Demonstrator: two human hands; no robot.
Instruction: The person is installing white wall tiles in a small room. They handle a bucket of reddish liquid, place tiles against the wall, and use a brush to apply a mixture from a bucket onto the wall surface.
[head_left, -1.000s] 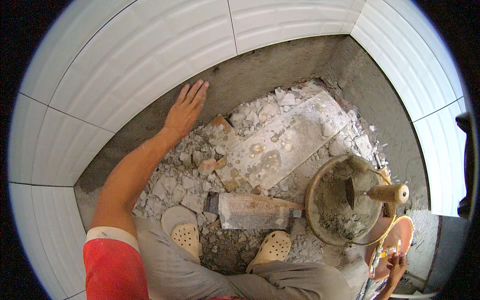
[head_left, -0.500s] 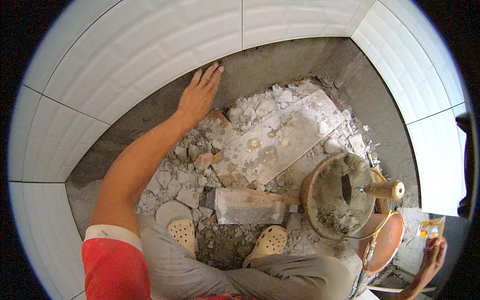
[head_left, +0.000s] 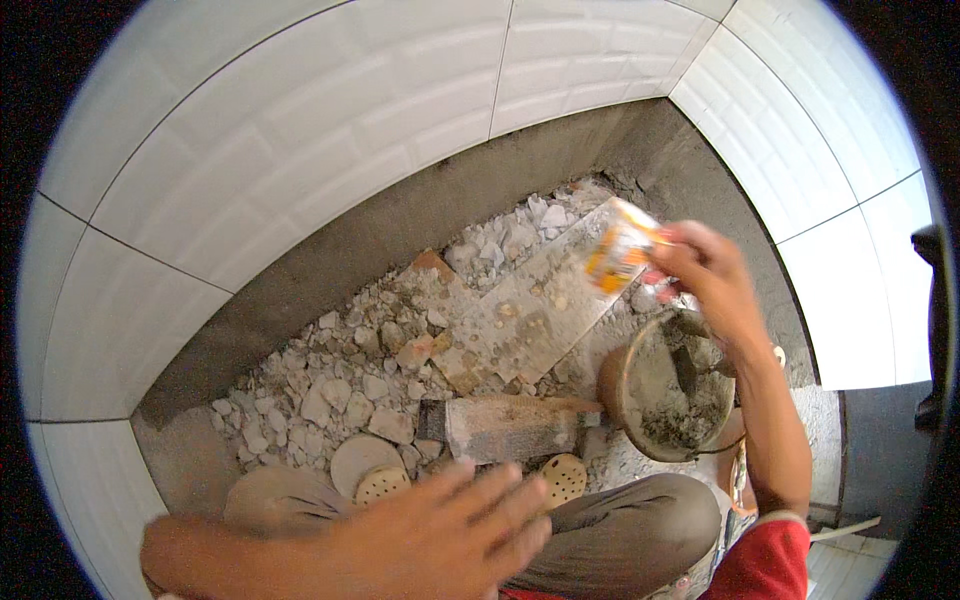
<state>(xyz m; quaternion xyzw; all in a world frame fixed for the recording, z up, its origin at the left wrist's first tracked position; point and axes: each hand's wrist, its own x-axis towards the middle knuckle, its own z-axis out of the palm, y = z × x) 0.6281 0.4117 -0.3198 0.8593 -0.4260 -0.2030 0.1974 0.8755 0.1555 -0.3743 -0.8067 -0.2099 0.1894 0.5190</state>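
My right hand [head_left: 712,277] is raised over the rubble and grips a small clear packet with orange print [head_left: 618,250], blurred by motion. Just below it stands a round bucket of grey mortar [head_left: 672,390] with a trowel in it. My left hand [head_left: 440,535] hovers close to the camera at the bottom, fingers spread, holding nothing, above my knees and pale perforated clogs [head_left: 383,484]. A flat dirty tile piece [head_left: 535,320] and a brick [head_left: 510,427] lie on the broken rubble [head_left: 340,385].
White tiled walls [head_left: 300,140] curve around the corner above a bare grey cement strip [head_left: 420,215]. An untiled grey wall section [head_left: 690,180] sits at the right corner. A dark object [head_left: 935,260] is at the far right edge.
My left hand has left the wall base and drawn back close to my knees. My right hand has come up from the lower right with the packet, now above the bucket.
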